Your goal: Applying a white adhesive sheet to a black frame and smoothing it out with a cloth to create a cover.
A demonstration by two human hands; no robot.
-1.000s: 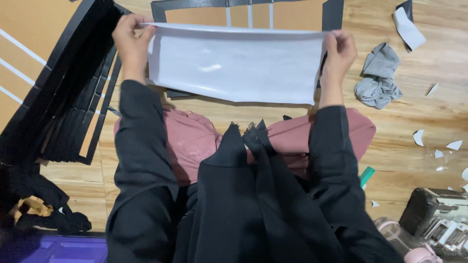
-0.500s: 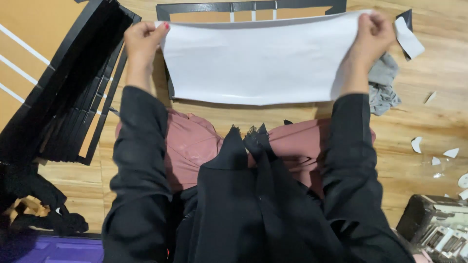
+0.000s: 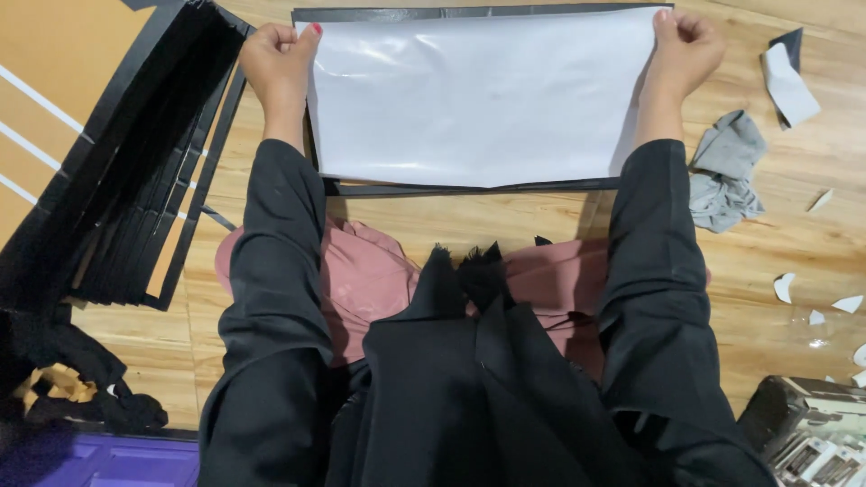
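Both upper corners of the white glossy sheet are pinched in closed fingers, left hand and right hand; uneven lowering onto the black-edged panel could leave it creased or skewed.

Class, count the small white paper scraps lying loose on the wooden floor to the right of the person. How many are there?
4 clear ones: one scrap beside the grey cloth, then three lower down. More may lie cut off at the right edge.

Home craft workspace — wooden floor strewn with paper scraps
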